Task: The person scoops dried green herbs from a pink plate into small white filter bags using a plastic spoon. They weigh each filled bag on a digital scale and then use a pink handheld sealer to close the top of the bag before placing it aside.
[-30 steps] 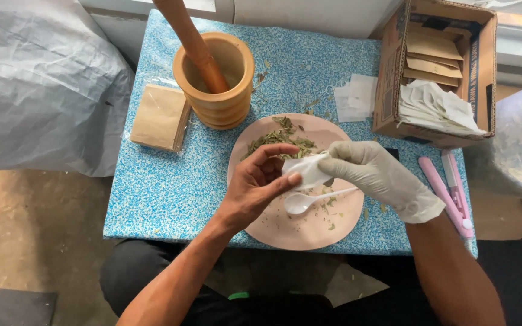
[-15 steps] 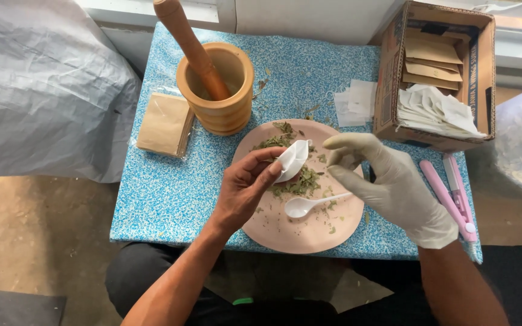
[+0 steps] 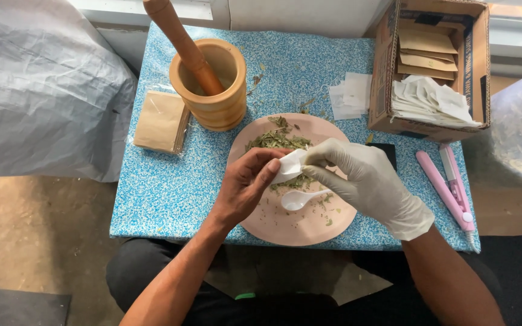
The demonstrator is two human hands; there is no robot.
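Over a pink plate [image 3: 297, 226] strewn with dried green herb [image 3: 276, 140], both hands meet on a small white paper sachet [image 3: 289, 166]. My left hand [image 3: 246, 184], bare, pinches the sachet's left side. My right hand [image 3: 367, 181], in a white glove, grips its right edge with thumb and fingers. A white plastic spoon [image 3: 297, 200] lies on the plate just below the sachet, touched by neither hand.
A wooden mortar [image 3: 215, 84] with a pestle [image 3: 179, 42] stands behind the plate on the blue speckled table [image 3: 158, 199]. Brown packets [image 3: 161, 121] lie left. A cardboard box [image 3: 433, 66] of sachets, loose white sachets [image 3: 348, 95] and a pink sealing tool [image 3: 448, 184] sit right.
My right hand let go of the sachet half a second ago, with fingers spread, and has now come back to grip its right edge. The left hand kept hold throughout.
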